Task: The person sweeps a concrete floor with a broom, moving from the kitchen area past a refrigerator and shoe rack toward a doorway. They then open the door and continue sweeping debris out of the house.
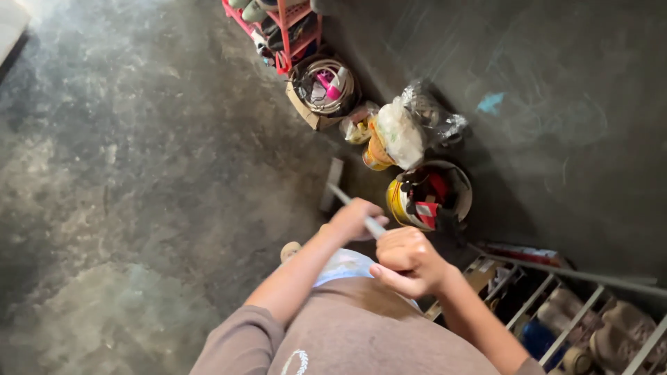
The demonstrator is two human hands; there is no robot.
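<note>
My left hand and my right hand both grip a thin grey handle. The handle slants down and away to a flat grey head resting on the dark concrete floor. The left hand sits lower on the handle, closer to the head; the right hand holds the upper end near my body. The head lies just left of a yellow bucket filled with red and black items.
Along the dark wall stand plastic bags, a cardboard box holding a round metal pot and a red rack. A grey metal shoe rack with shoes stands at bottom right. My foot shows below the left arm.
</note>
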